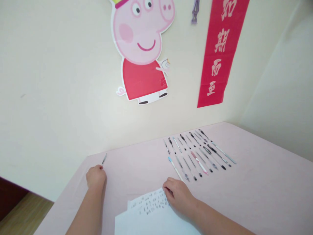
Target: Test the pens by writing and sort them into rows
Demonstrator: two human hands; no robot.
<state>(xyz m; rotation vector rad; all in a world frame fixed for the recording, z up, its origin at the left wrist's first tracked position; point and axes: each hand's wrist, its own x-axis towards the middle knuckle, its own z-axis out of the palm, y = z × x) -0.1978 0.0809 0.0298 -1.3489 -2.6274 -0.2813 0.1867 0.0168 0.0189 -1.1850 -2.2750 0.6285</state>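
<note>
At the table's far left, my left hand (96,176) is closed around the lower end of a pen (104,159), whose upper part points toward the wall. My right hand (179,195) rests with curled fingers at the top right corner of some white paper sheets (146,222); whether it pinches them or something else is hidden. Handwriting covers the upper part of the sheets. Beyond my right hand, several pens and refills lie in two slanted rows, among them a pink pen (199,162), a blue-capped white pen (175,168) and a black-capped pen (214,158).
The pink table (264,182) meets a pale wall along its back edge. On the wall are a cartoon pig cutout (144,78), a red banner (217,55) with white characters and a small purple item (195,12). Wooden floor (31,212) shows at lower left.
</note>
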